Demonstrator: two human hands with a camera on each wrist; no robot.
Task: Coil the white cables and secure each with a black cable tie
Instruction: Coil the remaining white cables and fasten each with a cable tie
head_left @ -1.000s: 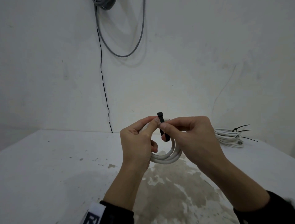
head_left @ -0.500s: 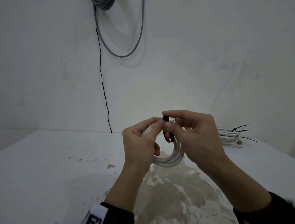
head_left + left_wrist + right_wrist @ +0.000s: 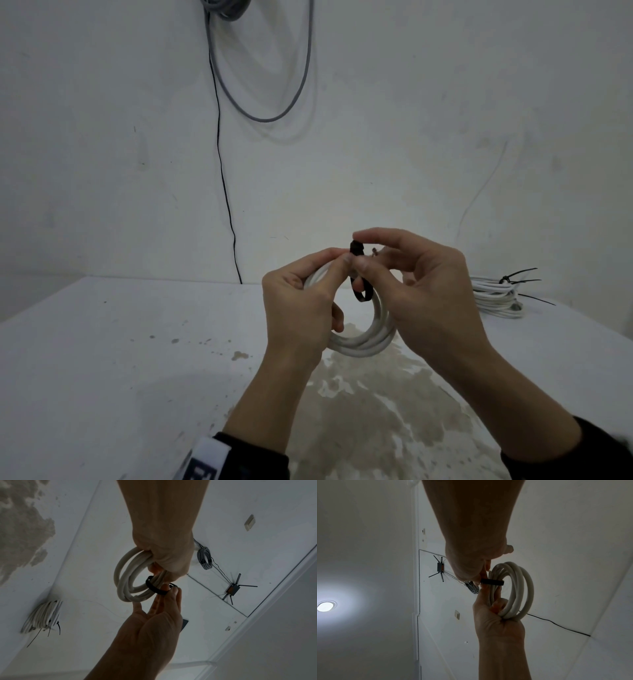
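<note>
My left hand (image 3: 342, 258) holds a small coil of white cable (image 3: 370, 339) above the table, fingers curled through the loop and thumb and forefinger pinched at its top. A black cable tie (image 3: 360, 295) is looped around the coil's strands. My right hand (image 3: 363, 251) pinches the tie's upper end between thumb and forefinger, right against the left fingertips. The left wrist view shows the coil (image 3: 123, 577) with the tie (image 3: 154, 588) wrapped round it. In the right wrist view the tie (image 3: 493, 582) crosses the coil (image 3: 520, 588) as a flat band.
A bundle of white cables (image 3: 496, 296) with black ties sticking out lies at the table's back right. The white table (image 3: 102, 359) has a worn, stained patch near me. A grey cable coil (image 3: 260, 68) and a thin black wire (image 3: 222, 171) hang on the wall behind.
My right forefinger has come up over the top of the tie's end, and less of the tie stands above the fingers. Both hands stay together in about the same place.
</note>
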